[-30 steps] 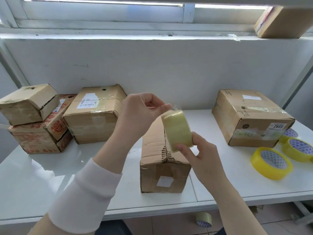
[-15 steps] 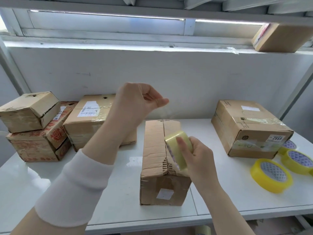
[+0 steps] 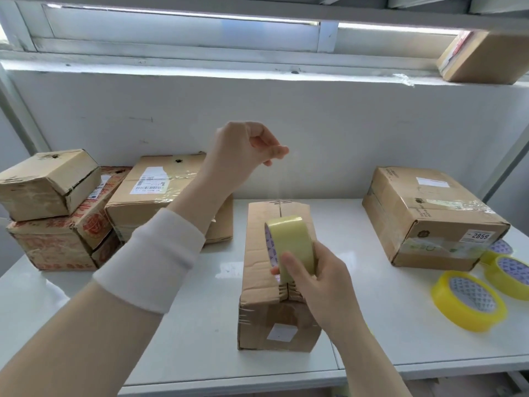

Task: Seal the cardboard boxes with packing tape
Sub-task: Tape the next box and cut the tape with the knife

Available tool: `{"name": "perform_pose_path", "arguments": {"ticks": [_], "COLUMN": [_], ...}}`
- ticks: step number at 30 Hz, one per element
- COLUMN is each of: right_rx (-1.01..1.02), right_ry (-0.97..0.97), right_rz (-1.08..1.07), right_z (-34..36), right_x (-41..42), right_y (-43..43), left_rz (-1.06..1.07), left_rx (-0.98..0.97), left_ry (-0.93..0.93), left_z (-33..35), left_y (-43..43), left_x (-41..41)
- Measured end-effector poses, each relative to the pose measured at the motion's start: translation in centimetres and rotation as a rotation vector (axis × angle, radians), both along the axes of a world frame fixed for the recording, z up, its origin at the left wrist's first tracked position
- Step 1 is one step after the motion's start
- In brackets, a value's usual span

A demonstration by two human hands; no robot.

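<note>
Hands first: the right hand is closed around a roll of pale packing tape, thumb on the outer face and fingers behind it, and holds it upright just above the top of the long cardboard box in the middle of the white worktop. The left hand is raised at 11 o'clock from the roll, with thumb and fingertips pinched together. A thin clear strip of tape goes from this pinch down to the roll, but it is faint and hard to follow. The left forearm carries a white cuff.

The long box lies with its short end toward the person; the centre seam on top is wrinkled near the front edge, and a small white label sits on the front face.

At 9 o'clock from this box stands a stack: a small box tilted on top of a box with red print. Just beside the stack, at 10 o'clock, is a labelled box, partly hidden by the left arm. At 2 o'clock is a taped box with a sticker reading 2859. At 3 o'clock lie yellow tape rolls flat on the worktop, close to each other. At 1 o'clock, high on the window ledge, rests one more box.
</note>
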State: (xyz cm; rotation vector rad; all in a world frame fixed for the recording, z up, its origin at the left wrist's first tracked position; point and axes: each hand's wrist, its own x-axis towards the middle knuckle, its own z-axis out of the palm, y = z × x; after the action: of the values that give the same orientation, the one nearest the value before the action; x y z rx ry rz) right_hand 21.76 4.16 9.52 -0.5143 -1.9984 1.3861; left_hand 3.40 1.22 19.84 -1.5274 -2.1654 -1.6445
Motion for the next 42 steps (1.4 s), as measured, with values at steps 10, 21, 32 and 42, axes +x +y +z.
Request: {"name": "perform_pose_path", "arguments": {"ticks": [10, 21, 32, 42], "right_rx": [-0.163, -0.207, -0.216, -0.197], "right_ry": [-0.041, 0.039, 0.108, 0.086], "right_rz": [-0.186, -0.067, -0.108, -0.098], "right_z": [-0.6, -1.7, -2.8, -2.6], "right_x": [-3.2, -4.6, -5.0, -5.2], "right_y": [0.7, 2.6, 2.4, 3.0], "left_rz": [0.008, 0.063, 0.03, 0.134], "left_rx": [-0.49, -0.582, -0.474, -0.522], "left_ry": [-0.213, -0.386, -0.492, -0.47], "left_z": [-7.1, -11.4, -12.0, -13.4], "left_y": [6.9, 8.6, 9.1, 9.5], "left_x": [-5.1, -6.6, -6.8, -6.9]}}
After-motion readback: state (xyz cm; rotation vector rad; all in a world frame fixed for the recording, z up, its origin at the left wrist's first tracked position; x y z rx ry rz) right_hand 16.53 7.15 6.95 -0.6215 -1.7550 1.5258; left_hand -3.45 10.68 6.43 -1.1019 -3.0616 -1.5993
